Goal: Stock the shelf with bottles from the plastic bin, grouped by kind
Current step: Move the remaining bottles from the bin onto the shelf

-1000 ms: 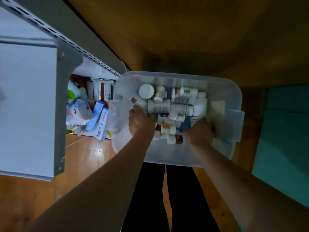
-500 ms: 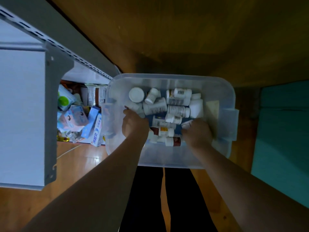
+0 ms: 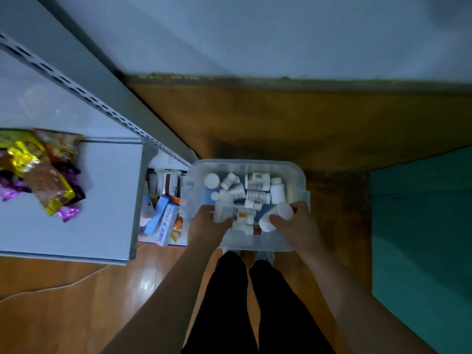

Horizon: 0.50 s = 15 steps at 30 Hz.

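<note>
Bottles [image 3: 256, 196] of white plastic, cylindrical and round-capped, lie jumbled in a translucent plastic bin [image 3: 298, 175] with rounded corners, set on a glossy wood-plank floor [image 3: 63, 310] at a person's feet. The left hand [image 3: 205, 227] grips a clear-looking bottle [image 3: 222, 212] at the bin's near left; the right hand [image 3: 296, 226] curls round two white bottles [image 3: 275, 217] above the near right corner. Beside the bin stands a grey metal shelf [image 3: 107, 200] with slotted uprights, foil snack packets [image 3: 43, 175] on its upper board and small cartons [image 3: 163, 218] below. A teal mat [image 3: 421, 226] covers the floor at right.
</note>
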Motion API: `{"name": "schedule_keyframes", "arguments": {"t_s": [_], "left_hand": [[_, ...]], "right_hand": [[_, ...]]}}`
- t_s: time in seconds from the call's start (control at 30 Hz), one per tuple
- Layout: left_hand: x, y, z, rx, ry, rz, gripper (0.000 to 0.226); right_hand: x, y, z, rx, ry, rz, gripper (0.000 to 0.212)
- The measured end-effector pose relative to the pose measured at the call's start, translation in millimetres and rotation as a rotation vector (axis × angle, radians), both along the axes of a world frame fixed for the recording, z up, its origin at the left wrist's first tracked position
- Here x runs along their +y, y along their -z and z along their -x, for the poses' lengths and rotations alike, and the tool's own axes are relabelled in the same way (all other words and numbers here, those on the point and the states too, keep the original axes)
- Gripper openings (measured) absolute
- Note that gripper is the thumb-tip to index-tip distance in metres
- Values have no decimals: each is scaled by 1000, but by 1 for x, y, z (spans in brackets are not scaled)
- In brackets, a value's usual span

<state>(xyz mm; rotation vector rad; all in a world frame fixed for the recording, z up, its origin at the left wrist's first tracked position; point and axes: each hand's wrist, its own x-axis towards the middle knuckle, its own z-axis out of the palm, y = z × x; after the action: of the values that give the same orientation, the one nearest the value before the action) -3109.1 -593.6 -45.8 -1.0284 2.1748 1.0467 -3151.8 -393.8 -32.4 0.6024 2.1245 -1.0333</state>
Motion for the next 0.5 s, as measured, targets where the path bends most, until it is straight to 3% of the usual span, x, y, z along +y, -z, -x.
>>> {"name": "schedule_keyframes", "arguments": {"t_s": [0.07, 0.27, 0.37, 0.5], "left_hand": [[6, -35, -8, 76, -51, -69, 49], [12, -152, -15, 310, -222, -268, 19], [9, -210, -13, 398, -276, -359, 23], [-4, -289, -18, 585, -309, -510, 23]], "right_hand": [[6, -38, -2, -38, 165, 142, 42], [11, -155, 14, -104, 607, 842, 35], [6, -213, 12, -130, 653, 1066, 44], [-12, -279, 2, -103, 559, 1193, 51]]}}
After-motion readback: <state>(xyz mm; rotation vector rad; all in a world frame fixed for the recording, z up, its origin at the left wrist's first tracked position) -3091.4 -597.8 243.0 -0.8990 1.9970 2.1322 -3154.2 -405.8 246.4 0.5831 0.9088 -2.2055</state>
